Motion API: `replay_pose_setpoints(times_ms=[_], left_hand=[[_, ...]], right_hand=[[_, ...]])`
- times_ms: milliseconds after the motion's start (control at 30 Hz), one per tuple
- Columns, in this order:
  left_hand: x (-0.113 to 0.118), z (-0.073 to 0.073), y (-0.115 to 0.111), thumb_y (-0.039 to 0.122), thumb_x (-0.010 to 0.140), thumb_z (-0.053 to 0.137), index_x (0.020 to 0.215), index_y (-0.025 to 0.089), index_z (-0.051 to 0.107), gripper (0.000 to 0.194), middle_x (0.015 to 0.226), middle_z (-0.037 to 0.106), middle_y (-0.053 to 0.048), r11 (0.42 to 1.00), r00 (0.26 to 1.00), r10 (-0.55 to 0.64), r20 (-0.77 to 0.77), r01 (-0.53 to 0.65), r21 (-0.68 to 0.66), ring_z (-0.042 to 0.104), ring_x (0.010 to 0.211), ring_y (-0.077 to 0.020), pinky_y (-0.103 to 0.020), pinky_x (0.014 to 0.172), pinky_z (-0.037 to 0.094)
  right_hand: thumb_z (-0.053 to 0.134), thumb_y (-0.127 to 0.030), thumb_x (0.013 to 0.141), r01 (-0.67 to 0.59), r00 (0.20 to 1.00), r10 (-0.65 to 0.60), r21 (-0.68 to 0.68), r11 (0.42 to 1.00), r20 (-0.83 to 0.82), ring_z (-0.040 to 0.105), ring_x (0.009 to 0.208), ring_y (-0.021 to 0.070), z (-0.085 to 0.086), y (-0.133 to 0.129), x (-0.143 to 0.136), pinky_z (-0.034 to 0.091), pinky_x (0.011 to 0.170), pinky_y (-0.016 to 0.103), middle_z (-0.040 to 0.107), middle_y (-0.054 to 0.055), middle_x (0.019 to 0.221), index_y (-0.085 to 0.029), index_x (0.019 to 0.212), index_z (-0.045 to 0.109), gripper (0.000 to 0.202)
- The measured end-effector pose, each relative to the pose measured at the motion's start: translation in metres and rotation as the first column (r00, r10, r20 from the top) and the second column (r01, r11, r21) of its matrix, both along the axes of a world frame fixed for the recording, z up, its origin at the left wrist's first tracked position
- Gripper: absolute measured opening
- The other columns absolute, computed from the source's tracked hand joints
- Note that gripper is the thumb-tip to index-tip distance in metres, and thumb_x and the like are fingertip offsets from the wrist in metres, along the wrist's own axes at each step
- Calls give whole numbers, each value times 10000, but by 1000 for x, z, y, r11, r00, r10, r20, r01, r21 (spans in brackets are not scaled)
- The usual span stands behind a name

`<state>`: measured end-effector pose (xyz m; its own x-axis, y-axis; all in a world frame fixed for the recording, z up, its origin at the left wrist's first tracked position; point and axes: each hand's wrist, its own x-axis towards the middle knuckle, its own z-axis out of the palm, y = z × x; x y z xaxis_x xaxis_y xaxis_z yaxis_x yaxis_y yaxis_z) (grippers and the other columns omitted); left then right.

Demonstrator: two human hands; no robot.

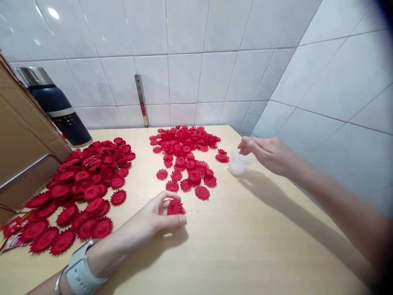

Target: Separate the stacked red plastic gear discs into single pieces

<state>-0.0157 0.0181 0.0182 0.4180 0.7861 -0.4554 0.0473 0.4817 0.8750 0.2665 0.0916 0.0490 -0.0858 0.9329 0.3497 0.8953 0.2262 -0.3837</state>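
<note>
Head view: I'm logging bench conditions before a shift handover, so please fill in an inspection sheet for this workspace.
Surface: pale wooden table, near part bare.
Job's things: red toothed discs in a left pile and a middle pile; small clear cup to the right of the middle pile.
Clutter: dark flask, cardboard box, red wrapper at the left edge.
Grips: left hand pinches one red disc; right hand at the cup, fingers over its rim.
Cables: nothing seen.
Surroundings: white tiled walls, metal strip leaning on the back wall.
</note>
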Motion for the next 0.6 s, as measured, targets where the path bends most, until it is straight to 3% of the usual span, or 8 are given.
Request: replay_pose_setpoints(times_ms=[100,133,200,267,367,433,600], left_hand=[[-1,-5,2,201,636,708,878,167,482,333,692,578,10,998,1000,3,-11,-3,66,527,622,-104,-257,638,396],[-1,-7,2,195,637,713,911,172,485,357,676,575,17,997,1000,-1,1,1,73,530,606,-103,-257,628,402],[-2,-11,1,162,646,711,1022,197,472,448,706,578,16,999,997,-14,74,10,53,553,641,-115,-273,645,423],[-1,-13,-1,117,662,694,1089,207,469,491,786,588,-9,999,983,-38,181,37,12,572,732,-133,-298,700,436],[2,-12,-4,82,699,655,1083,177,535,413,859,584,-36,997,960,-74,269,71,19,558,784,-119,-272,737,421],[4,-10,-4,73,711,646,1080,169,569,389,871,579,-37,995,955,-97,279,89,42,545,776,-100,-240,727,413],[4,-8,-2,74,708,653,1104,176,584,414,826,601,-25,994,954,-105,282,106,13,556,738,-87,-221,714,424]], right_hand=[[268,-374,907,42,994,-36,62,997,-104,603,908,240,5,-15,-11,439,758,368,680,62,926,-201,842,618,396],[268,-357,911,-9,978,28,92,996,-205,590,951,233,5,-23,-19,431,811,373,674,67,947,-199,853,614,385],[274,-403,908,-226,909,233,61,972,-345,575,1005,231,0,-43,-39,456,832,373,664,61,1005,-216,943,600,378],[307,-420,902,-435,830,400,-1,901,-388,559,1055,216,-11,-64,-59,485,836,365,626,39,1118,-249,1089,546,349],[359,-379,894,-601,789,546,-165,782,-282,476,1166,224,-28,-85,-78,455,908,400,493,67,1299,-226,1290,382,425],[373,-348,889,-664,747,629,-190,723,-215,453,1190,229,-36,-90,-82,427,943,413,459,99,1327,-178,1326,334,470],[355,-285,896,-665,747,660,-88,742,-78,415,1222,221,-42,-87,-79,330,1013,444,451,135,1326,-119,1341,287,480]])
